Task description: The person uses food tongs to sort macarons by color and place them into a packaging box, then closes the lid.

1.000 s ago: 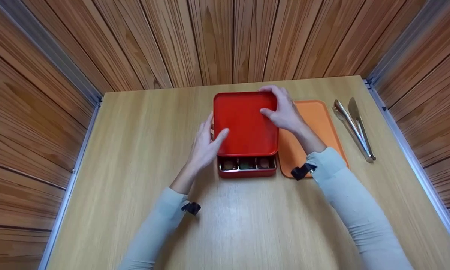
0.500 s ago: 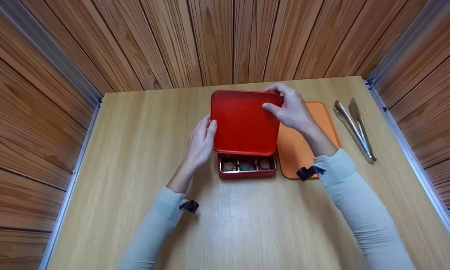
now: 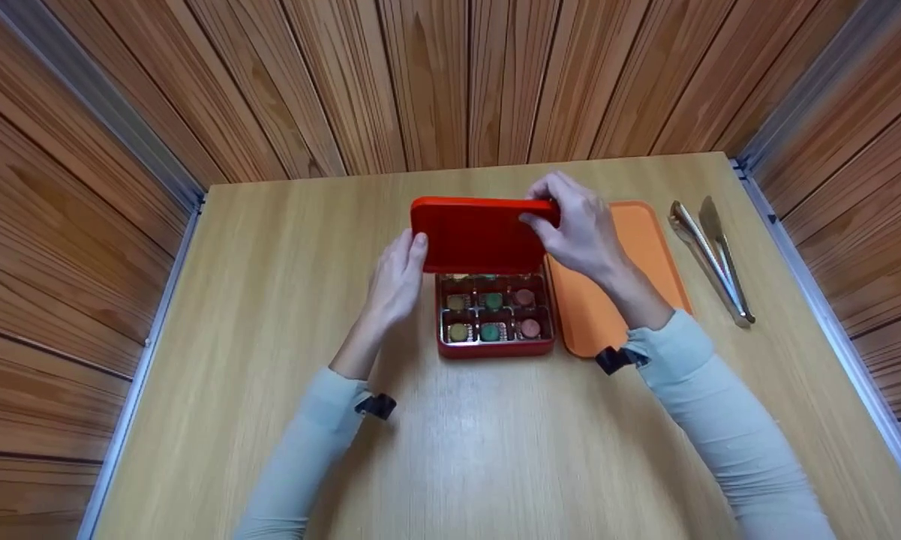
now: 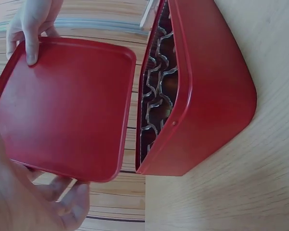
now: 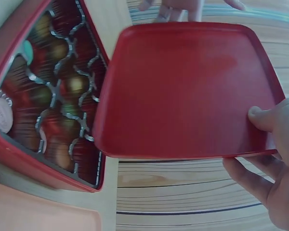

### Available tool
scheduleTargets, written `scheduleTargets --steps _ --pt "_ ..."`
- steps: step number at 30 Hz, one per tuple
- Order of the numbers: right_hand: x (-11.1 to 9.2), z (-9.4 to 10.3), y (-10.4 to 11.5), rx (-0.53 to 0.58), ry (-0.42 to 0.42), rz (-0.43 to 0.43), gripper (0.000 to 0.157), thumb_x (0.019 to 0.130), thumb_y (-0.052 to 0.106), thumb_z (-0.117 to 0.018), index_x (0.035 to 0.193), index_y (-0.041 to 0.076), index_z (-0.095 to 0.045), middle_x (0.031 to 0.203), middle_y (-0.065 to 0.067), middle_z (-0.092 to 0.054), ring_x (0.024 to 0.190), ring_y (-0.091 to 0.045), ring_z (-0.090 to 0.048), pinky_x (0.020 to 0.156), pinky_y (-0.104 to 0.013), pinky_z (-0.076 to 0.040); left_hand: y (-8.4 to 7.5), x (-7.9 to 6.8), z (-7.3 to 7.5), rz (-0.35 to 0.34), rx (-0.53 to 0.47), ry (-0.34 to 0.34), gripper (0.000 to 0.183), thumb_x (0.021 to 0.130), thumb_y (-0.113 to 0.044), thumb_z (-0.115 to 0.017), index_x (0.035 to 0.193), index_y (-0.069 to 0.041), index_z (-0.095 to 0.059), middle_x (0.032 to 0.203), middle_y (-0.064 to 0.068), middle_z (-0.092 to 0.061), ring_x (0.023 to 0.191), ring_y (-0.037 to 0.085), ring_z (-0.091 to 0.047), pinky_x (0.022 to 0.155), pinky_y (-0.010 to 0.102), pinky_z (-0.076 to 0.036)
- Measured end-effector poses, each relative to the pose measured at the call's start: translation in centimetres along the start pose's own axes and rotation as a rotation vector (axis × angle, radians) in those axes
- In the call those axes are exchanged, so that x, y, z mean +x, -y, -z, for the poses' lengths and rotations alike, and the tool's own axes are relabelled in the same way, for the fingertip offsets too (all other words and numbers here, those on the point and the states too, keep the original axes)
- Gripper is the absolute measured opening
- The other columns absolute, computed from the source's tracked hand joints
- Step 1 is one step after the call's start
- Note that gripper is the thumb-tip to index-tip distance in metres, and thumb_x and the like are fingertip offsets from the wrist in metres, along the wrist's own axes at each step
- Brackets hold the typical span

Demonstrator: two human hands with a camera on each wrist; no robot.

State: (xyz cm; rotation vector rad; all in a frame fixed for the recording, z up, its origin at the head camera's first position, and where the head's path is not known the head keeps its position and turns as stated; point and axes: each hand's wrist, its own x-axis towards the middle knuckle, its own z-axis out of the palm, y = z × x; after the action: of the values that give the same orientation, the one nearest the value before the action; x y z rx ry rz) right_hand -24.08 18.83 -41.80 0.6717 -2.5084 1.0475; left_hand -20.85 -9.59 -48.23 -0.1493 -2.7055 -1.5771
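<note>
A red box stands at the middle of the table, its divided insert showing rows of small round yellow, green and pink pieces. Tilted up over its back part is the red lid, its inner side toward me, hiding the rear compartments. My right hand grips the lid's right corner, thumb on the inner face and fingers behind. At the left edge, my left hand holds the lid with its thumb in front; the left wrist view shows fingers beneath the rim.
An orange tray lies right beside the box, partly under my right forearm. Metal tongs lie farther right. Wood-panelled walls enclose the table at the back and sides.
The lid has risen off the box and tipped back, with its front edge lifting away, uncovering more compartments. Both hands stay at its sides; the right one has shifted slightly rightward.
</note>
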Motion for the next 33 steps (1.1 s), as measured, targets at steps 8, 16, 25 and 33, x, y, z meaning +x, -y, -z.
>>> scheduleTargets --steps 8,16,25,33 --pt "-1.3 -1.1 -0.2 -0.128 -0.072 0.116 0.009 0.102 -0.001 -0.075 0.11 -0.002 -0.07 0.105 -0.021 -0.072 0.089 -0.036 -0.074 0.078 -0.053 -0.064 -0.4 0.0 0.2 0.039 -0.007 -0.004 0.065 0.121 -0.052 -0.033 0.164 -0.009 -0.055 0.16 0.019 -0.067 0.156 0.041 -0.057 0.135 0.064 -0.039" --pt "-2.1 -1.9 -0.6 -0.213 -0.167 0.234 0.016 0.093 -0.011 -0.073 0.104 0.0 -0.069 0.097 -0.017 -0.07 0.073 -0.035 -0.074 0.06 -0.051 -0.062 -1.0 0.2 0.4 0.067 0.046 -0.01 0.064 0.119 -0.051 -0.033 0.148 -0.004 -0.066 0.15 0.025 -0.072 0.146 0.046 -0.065 0.126 0.062 -0.048" --pt "-2.4 -2.4 -1.3 -0.288 -0.231 0.36 0.018 0.092 -0.015 -0.075 0.101 0.0 -0.069 0.092 -0.016 -0.066 0.067 -0.033 -0.073 0.055 -0.046 -0.063 -0.5 0.0 0.4 0.059 -0.019 0.104 0.144 0.082 -0.114 -0.018 0.178 -0.008 -0.03 0.178 0.024 -0.045 0.166 0.047 -0.044 0.139 0.067 -0.032" --pt "-3.0 -3.0 -1.7 -0.28 -0.211 0.4 0.022 0.092 -0.015 -0.078 0.102 0.002 -0.068 0.092 -0.015 -0.064 0.067 -0.032 -0.071 0.057 -0.044 -0.065 -0.2 0.0 0.0 0.057 -0.16 0.119 0.081 0.108 -0.064 -0.051 0.175 -0.023 -0.03 0.177 0.017 -0.044 0.16 0.041 -0.046 0.138 0.07 -0.034"
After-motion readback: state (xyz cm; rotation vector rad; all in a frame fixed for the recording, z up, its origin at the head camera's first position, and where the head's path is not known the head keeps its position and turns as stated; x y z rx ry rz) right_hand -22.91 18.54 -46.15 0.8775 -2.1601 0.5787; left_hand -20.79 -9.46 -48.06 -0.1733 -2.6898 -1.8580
